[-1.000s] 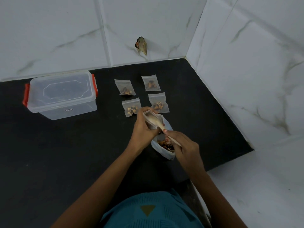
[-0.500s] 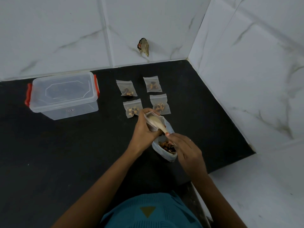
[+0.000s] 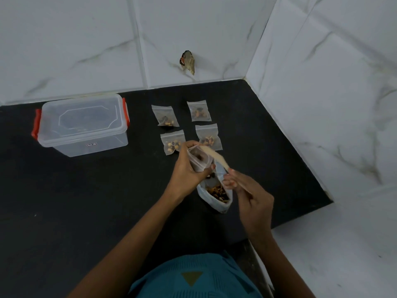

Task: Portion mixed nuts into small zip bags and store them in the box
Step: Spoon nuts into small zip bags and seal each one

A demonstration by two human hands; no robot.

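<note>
My left hand (image 3: 186, 168) grips a small clear zip bag (image 3: 198, 161), its mouth held open with a few nuts inside. My right hand (image 3: 249, 192) pinches the handle of a pale wooden spoon (image 3: 214, 157) whose bowl lies over the small bag's mouth. Under both hands stands a larger plastic bag of mixed nuts (image 3: 217, 194), open at the top. Several filled small bags (image 3: 165, 115) lie in two rows just behind the hands on the black counter (image 3: 86, 201). The clear storage box (image 3: 82, 125) with red clips stands closed at the left rear.
White marble-look tiled walls close the counter at the back and right. A small brownish scrap (image 3: 188, 64) sticks to the back wall. The counter's front right edge (image 3: 300, 214) drops to a white tiled floor. My teal shirt shows at the bottom.
The spoon's bowl has risen out of the small bag and now lies across its mouth. My right hand has drawn slightly right and down. Nuts are visible inside the small bag.
</note>
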